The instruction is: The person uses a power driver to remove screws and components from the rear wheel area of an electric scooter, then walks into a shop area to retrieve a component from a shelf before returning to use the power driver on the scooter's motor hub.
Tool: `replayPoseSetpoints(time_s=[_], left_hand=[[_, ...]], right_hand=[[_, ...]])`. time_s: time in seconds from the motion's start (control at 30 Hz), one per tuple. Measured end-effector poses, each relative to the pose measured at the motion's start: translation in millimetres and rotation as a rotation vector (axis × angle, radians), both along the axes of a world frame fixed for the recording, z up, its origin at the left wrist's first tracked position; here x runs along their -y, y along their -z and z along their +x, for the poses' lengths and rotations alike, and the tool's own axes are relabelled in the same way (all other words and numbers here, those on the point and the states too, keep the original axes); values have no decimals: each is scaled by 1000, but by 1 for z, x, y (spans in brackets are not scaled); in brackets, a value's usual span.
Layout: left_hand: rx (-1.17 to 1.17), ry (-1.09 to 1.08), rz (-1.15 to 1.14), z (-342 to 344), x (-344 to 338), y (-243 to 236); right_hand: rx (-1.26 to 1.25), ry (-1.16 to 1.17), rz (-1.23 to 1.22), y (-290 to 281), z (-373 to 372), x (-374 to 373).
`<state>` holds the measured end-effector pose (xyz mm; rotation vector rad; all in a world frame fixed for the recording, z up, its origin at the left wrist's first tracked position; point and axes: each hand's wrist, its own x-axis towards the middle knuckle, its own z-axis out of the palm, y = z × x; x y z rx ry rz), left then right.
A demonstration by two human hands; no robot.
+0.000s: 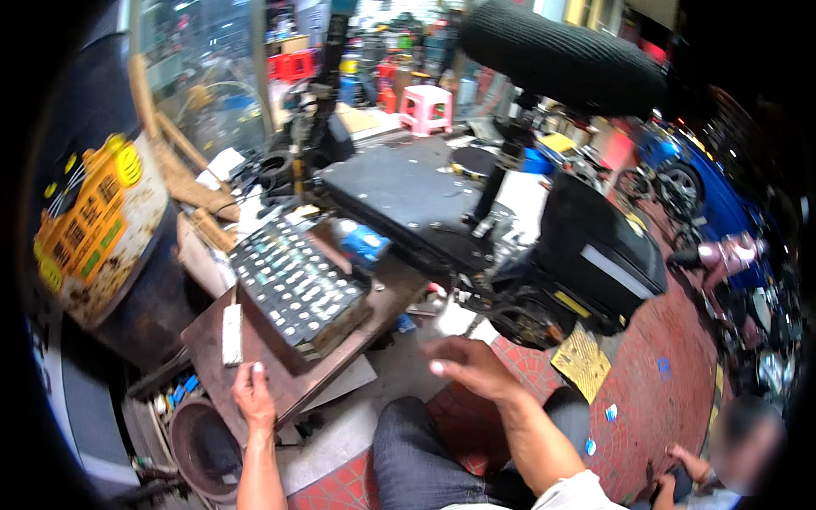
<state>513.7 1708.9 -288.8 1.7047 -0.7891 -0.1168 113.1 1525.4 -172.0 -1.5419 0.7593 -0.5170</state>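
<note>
On a brown board or low tabletop (319,380) lies a dark block with rows of pale metal tabs, which looks like a battery pack (297,285). My left hand (255,398) is at the board's near left part, fingers close together at the lower end of a small white bar (232,334). The bar appears pinched there, though the grip is partly hidden. To the right, my right hand (472,365) is raised over the gap beyond the board, blurred by motion. Its thumb and fingers look apart, and nothing shows in them.
Behind the board stands a scooter with a flat dark deck (399,191), a ribbed black seat (561,55) and a black bag (595,242). A blue-labelled bottle (361,240) is beside the pack. Left are a large drum (110,229) and brown pot (204,446); another person (744,446) is lower right.
</note>
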Motion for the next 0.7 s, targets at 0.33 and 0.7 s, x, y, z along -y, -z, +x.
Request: replayPoseSetpoints(time_s=[0.33,0.7], left_hand=[[44,-57,-25,-9,20,-12],[1231,-1,-206,-246,187,-327]], right_hand=[[742,682,-390,-107,-316,-68],[795,781,-115,-20,-475,94]])
